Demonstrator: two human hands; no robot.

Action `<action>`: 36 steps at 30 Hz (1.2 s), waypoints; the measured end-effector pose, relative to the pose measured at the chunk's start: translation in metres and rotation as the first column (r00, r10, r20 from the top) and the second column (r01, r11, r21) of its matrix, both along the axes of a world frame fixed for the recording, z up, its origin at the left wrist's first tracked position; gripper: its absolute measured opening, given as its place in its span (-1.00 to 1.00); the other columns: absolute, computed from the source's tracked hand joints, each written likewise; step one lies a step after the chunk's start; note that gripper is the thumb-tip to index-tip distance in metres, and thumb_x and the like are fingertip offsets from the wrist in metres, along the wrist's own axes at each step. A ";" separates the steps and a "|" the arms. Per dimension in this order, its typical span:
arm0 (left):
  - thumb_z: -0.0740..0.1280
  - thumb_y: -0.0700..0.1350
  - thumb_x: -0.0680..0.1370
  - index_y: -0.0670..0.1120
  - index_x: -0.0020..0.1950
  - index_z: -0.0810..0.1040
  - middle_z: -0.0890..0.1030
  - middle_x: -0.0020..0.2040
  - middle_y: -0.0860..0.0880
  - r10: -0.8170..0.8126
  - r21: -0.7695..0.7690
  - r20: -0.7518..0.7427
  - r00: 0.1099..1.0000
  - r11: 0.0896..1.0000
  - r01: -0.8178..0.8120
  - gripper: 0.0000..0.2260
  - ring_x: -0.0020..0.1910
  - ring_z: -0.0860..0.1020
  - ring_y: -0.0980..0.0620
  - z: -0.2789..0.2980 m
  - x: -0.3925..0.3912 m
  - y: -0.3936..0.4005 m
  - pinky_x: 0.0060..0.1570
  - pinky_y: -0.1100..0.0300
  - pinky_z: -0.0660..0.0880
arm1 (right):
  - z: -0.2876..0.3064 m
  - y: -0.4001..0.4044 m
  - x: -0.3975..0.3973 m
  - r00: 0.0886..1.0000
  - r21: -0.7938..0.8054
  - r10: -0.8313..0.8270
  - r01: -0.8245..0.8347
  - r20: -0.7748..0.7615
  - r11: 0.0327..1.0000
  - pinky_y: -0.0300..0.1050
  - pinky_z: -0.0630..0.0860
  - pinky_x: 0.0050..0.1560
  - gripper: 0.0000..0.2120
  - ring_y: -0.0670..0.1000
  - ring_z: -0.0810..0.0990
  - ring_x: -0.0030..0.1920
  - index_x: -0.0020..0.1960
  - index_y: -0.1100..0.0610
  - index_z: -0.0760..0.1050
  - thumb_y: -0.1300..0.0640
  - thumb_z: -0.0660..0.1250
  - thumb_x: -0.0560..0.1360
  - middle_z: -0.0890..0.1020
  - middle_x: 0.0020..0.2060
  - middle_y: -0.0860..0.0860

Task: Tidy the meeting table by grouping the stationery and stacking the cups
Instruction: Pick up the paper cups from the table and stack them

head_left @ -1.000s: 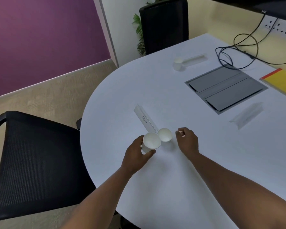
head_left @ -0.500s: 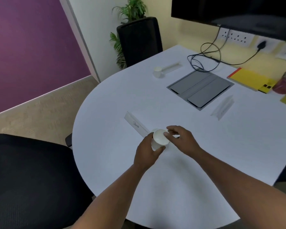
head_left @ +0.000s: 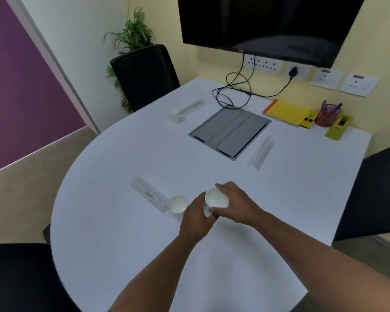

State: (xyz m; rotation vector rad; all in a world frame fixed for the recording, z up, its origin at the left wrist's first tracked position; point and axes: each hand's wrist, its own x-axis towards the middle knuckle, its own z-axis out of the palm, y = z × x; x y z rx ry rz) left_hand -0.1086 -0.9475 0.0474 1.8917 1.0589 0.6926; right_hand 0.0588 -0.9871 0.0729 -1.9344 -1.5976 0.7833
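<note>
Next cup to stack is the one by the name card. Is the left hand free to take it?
Probably not yet: the left hand and right hand both hold a cup. The cup by the name card stands close, nothing between.

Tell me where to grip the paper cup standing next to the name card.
Grip the cup round its side wall, just below the rim, coming from above and from its right. It stands upright, mouth up, with the name card close on its left.

Purple wall, black chairs
</note>
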 end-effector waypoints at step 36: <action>0.35 -0.06 0.58 0.00 0.40 0.44 0.55 0.32 0.08 0.215 -0.086 -0.171 0.961 0.969 -0.232 -0.61 0.19 0.56 0.11 -0.059 0.173 0.036 0.18 0.18 0.55 | -0.079 0.069 0.208 0.927 -0.059 -0.233 0.261 0.292 0.964 0.09 0.50 0.13 -0.21 0.22 0.43 0.24 0.46 0.20 0.30 -0.23 0.43 0.41 0.46 0.26 0.21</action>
